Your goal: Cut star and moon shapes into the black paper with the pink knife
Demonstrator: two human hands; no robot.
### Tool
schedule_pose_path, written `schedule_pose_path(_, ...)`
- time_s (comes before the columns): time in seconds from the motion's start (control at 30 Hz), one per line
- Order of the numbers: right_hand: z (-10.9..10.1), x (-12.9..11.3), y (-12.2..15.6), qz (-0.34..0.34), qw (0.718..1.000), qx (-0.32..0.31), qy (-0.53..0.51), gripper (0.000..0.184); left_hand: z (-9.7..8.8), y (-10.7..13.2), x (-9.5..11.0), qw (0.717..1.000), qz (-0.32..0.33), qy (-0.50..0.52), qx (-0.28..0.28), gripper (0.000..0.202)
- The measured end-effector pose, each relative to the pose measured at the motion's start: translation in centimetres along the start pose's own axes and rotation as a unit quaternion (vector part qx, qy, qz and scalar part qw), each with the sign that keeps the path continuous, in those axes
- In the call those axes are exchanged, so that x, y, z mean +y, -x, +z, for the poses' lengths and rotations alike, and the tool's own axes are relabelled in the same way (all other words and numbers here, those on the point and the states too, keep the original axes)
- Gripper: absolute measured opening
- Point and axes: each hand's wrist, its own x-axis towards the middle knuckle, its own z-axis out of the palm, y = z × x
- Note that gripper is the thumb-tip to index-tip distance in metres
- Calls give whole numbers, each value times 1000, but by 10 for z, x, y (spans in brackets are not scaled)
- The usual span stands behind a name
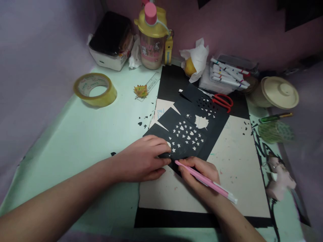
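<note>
A black paper sheet (186, 134) with several cut-out stars, hearts and a leaf lies on a cream mat (234, 168). My left hand (143, 158) rests on the sheet's near left corner, fingers curled and pressing it down. My right hand (199, 174) grips a pink craft knife (207, 180), its tip touching the sheet's near edge just right of my left fingers.
A tape roll (94, 89) sits far left. Behind it are a black-and-white box (111, 40) and a yellow-lidded bottle (152, 33). Red scissors (222, 101), marker pens (229, 75), a lidded bowl (276, 92) and a green pen (275, 117) lie at the right. Black paper scraps dot the green table (75, 141).
</note>
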Motion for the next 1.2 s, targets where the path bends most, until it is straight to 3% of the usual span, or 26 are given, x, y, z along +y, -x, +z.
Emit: schedule_pose_path(1.2,-1,-6,-3,4,1000,14,17,8,-2,0,0,1000,-16,7,-1,20)
